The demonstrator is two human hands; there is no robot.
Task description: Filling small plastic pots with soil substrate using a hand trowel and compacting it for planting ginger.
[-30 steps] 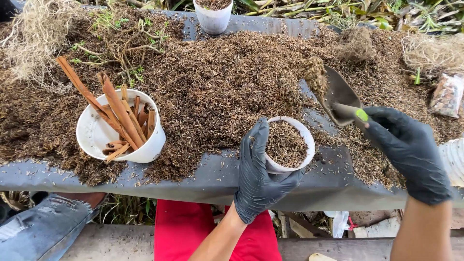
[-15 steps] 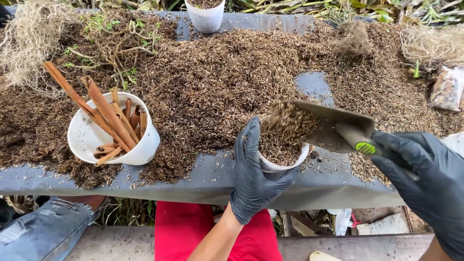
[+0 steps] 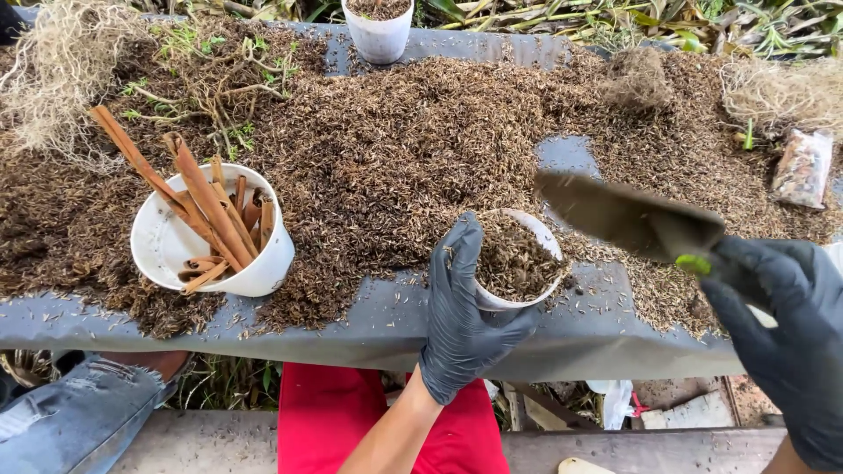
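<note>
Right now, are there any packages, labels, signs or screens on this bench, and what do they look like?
Small clear plastic packet: far right of the bench on the brown mulch, oblong, filled with mottled brown and white bits.
No labels, signs or screens show.

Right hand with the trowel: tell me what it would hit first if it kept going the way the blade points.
The right hand aims the trowel left; the small white pot held by the left hand seems first, though the blade may pass above it.
</note>
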